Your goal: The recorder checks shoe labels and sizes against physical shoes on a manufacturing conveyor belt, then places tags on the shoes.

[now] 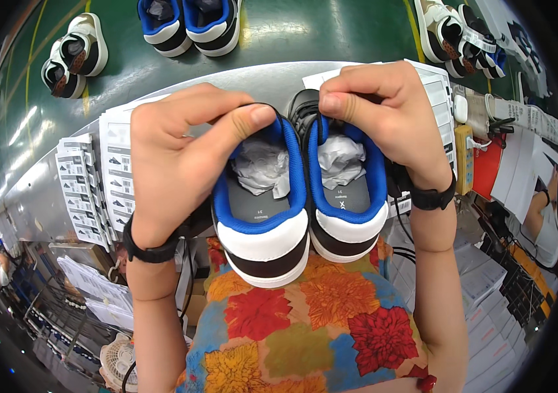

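Side by side in front of me, heels toward my body, is a pair of black and white sneakers with blue lining: a left sneaker [262,232] and a right sneaker [351,229]. Crumpled white paper [261,165] fills the front of the left one, and more paper [340,162] sits in the right one. My left hand [190,141] pinches the left sneaker's upper edge between thumb and fingers. With thumb and bent fingers, my right hand [387,111] grips the right sneaker's tongue or collar edge. The toes are mostly hidden. Each wrist wears a black band.
A green conveyor belt [331,33] runs beyond the grey worktable [33,183], carrying more shoe pairs [190,26]. Printed label sheets [86,190] lie at the left. On the right are a yellow power strip [464,157], cables and stacked papers. Another person's arm [544,203] shows at the far right.
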Demonstrator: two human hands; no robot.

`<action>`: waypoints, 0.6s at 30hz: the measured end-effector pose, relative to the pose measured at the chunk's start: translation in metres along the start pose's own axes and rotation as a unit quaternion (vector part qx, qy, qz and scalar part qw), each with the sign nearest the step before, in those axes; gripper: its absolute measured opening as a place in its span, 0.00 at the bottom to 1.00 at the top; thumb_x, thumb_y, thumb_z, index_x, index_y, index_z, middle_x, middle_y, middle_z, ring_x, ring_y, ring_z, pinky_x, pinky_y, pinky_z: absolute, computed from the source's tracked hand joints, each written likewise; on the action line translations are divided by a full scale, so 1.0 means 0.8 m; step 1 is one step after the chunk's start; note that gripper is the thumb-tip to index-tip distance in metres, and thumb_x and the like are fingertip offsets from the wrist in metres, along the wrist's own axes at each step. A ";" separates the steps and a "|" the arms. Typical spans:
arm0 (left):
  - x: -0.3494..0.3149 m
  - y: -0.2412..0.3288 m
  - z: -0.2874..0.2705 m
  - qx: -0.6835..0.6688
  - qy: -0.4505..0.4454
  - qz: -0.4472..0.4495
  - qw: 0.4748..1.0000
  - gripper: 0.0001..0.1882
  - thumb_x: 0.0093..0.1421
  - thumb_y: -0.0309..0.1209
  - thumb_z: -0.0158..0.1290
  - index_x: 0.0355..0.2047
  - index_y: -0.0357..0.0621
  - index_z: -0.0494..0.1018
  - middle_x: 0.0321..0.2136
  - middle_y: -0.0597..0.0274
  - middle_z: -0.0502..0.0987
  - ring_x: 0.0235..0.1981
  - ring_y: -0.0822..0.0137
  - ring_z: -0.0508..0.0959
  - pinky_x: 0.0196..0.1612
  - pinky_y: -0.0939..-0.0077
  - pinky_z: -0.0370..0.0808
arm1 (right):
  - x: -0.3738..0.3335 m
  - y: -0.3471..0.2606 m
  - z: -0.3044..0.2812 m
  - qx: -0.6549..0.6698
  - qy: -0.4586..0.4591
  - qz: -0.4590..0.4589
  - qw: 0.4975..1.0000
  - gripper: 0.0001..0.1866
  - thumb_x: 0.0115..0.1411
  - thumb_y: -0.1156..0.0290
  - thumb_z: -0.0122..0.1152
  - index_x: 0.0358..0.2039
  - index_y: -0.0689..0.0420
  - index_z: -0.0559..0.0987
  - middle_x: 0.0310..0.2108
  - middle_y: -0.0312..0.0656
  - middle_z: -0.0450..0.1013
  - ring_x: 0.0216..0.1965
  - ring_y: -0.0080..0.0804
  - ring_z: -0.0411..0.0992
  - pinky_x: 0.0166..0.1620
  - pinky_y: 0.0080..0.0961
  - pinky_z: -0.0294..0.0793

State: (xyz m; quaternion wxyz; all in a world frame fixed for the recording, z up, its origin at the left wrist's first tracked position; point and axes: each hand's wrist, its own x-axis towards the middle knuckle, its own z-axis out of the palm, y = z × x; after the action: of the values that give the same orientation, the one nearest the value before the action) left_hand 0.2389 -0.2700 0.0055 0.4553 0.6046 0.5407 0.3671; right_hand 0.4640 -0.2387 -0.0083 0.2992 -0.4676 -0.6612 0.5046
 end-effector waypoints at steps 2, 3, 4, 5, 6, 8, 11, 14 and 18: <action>0.003 -0.001 -0.003 -0.006 -0.010 -0.011 1.000 0.08 0.54 0.27 0.63 0.29 0.32 0.80 0.22 0.61 0.78 0.24 0.76 0.74 0.28 0.82 0.67 | 0.004 0.002 -0.002 0.032 -0.014 0.037 0.999 0.07 0.54 0.73 0.66 0.28 0.65 0.83 0.18 0.34 0.75 0.21 0.15 0.67 0.23 0.18 0.63; 0.006 -0.002 -0.005 -0.022 -0.016 -0.026 0.999 0.07 0.54 0.27 0.63 0.29 0.33 0.81 0.22 0.62 0.78 0.24 0.77 0.74 0.28 0.83 0.67 | 0.008 0.002 -0.002 0.037 -0.020 0.036 0.998 0.07 0.54 0.73 0.66 0.28 0.65 0.83 0.18 0.33 0.74 0.21 0.14 0.66 0.23 0.17 0.62; 0.008 -0.004 -0.006 -0.039 -0.022 -0.042 0.998 0.07 0.54 0.27 0.63 0.29 0.33 0.81 0.22 0.63 0.78 0.24 0.78 0.73 0.28 0.84 0.67 | 0.010 0.002 -0.002 0.043 -0.026 0.036 0.998 0.08 0.54 0.72 0.66 0.28 0.65 0.83 0.17 0.32 0.73 0.20 0.13 0.65 0.23 0.15 0.61; 0.009 -0.006 -0.006 -0.072 -0.020 -0.060 0.995 0.07 0.54 0.27 0.63 0.30 0.34 0.82 0.22 0.65 0.78 0.25 0.79 0.73 0.28 0.85 0.66 | 0.010 0.002 -0.001 0.042 -0.020 0.035 0.998 0.07 0.53 0.73 0.67 0.28 0.64 0.84 0.17 0.33 0.74 0.21 0.13 0.66 0.23 0.17 0.62; 0.012 -0.009 -0.007 -0.071 -0.021 -0.062 0.995 0.07 0.54 0.27 0.63 0.30 0.34 0.82 0.22 0.65 0.78 0.25 0.79 0.73 0.28 0.85 0.66 | 0.011 0.002 -0.004 0.044 -0.021 0.036 0.998 0.07 0.53 0.73 0.67 0.28 0.64 0.84 0.17 0.33 0.74 0.21 0.13 0.66 0.23 0.17 0.62; 0.016 -0.013 -0.009 -0.123 -0.037 -0.105 0.986 0.07 0.55 0.26 0.63 0.30 0.34 0.82 0.23 0.66 0.78 0.25 0.80 0.73 0.28 0.86 0.66 | 0.010 0.004 -0.012 0.035 -0.044 0.054 0.997 0.08 0.56 0.72 0.67 0.30 0.64 0.83 0.25 0.34 0.77 0.28 0.16 0.71 0.33 0.16 0.69; 0.017 -0.011 -0.005 -0.168 -0.032 -0.118 0.978 0.07 0.54 0.27 0.63 0.29 0.34 0.82 0.23 0.63 0.79 0.25 0.77 0.75 0.28 0.84 0.68 | 0.006 -0.006 -0.005 -0.009 -0.013 0.027 1.000 0.07 0.54 0.73 0.67 0.28 0.64 0.82 0.24 0.37 0.77 0.27 0.21 0.72 0.32 0.17 0.69; -0.019 -0.010 -0.004 0.175 0.066 0.085 0.979 0.09 0.50 0.26 0.65 0.31 0.36 0.81 0.27 0.58 0.81 0.29 0.67 0.80 0.34 0.79 0.75 | -0.016 -0.002 0.012 -0.221 0.083 -0.196 0.952 0.08 0.43 0.76 0.71 0.26 0.59 0.82 0.24 0.44 0.77 0.23 0.37 0.75 0.29 0.25 0.74; -0.059 -0.063 0.022 0.246 0.050 0.294 0.922 0.15 0.45 0.25 0.67 0.36 0.39 0.79 0.38 0.54 0.81 0.44 0.55 0.81 0.49 0.65 0.78 | -0.046 0.043 0.034 -0.224 0.134 -0.310 0.914 0.14 0.40 0.77 0.73 0.30 0.62 0.80 0.29 0.44 0.78 0.33 0.42 0.78 0.41 0.31 0.79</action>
State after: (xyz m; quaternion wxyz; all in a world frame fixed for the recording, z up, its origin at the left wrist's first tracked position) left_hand 0.2325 -0.3194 -0.0458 0.1357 0.8104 0.4340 0.3695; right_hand 0.4655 -0.2813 -0.0467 0.4143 -0.3569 -0.8222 0.1578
